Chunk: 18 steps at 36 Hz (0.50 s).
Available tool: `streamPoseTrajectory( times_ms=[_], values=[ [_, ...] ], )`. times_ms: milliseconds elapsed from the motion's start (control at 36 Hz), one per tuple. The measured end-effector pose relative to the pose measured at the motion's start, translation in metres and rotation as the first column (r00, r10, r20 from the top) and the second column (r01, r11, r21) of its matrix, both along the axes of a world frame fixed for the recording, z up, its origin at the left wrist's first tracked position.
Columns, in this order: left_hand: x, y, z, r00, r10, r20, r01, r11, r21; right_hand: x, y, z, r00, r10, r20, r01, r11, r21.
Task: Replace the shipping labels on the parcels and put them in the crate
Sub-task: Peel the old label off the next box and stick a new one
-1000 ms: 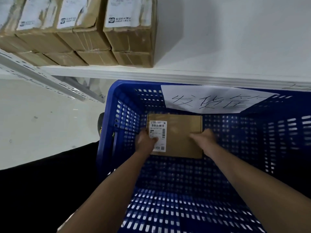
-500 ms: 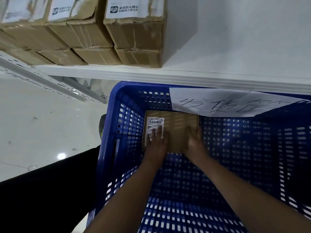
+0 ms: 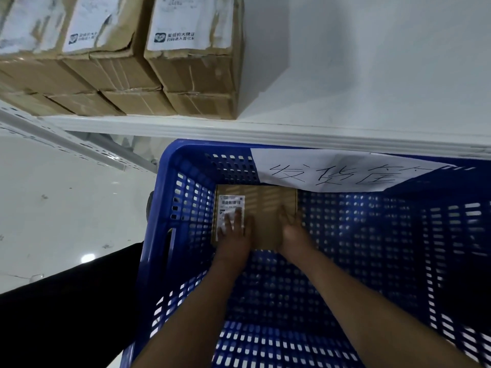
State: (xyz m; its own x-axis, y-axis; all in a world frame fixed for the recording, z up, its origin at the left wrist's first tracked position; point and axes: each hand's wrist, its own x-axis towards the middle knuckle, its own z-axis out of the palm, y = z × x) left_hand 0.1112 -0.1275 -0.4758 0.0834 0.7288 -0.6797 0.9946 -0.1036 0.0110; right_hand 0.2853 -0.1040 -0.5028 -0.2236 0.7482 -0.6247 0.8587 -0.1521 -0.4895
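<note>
Parcel [image 3: 261, 208] now lies on the crate [image 3: 170, 181] floor, both hands' [image 3: 235, 229] [image 3: 291, 228] grip flat, unchanged.

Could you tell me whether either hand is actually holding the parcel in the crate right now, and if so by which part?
Neither grips it. The left hand rests flat on the parcel's shipping label; the right hand lies open on its right end.

arms: bare to the elbow, no sleeves | hands [image 3: 236, 232]: bare, ungloved | lower body: black garment [image 3: 66, 314]
</note>
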Motion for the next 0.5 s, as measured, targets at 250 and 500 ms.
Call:
streamPoseTrajectory(
  times_ms=[250, 500],
  values=[
    [0.008, 0.005, 0.012, 0.999, -0.016, -0.047, 0.011, 0.996, -0.092, 0.008, 0.011, 0.021, 0.997, -0.054, -0.046, 0.047, 0.991, -0.128],
    [0.018, 0.041, 0.064, 0.999, -0.048, -0.018, 0.044, 0.985, -0.168, 0.023, 0.028, 0.086, 0.998, -0.025, 0.055, 0.025, 1.000, 0.011]
  ],
)
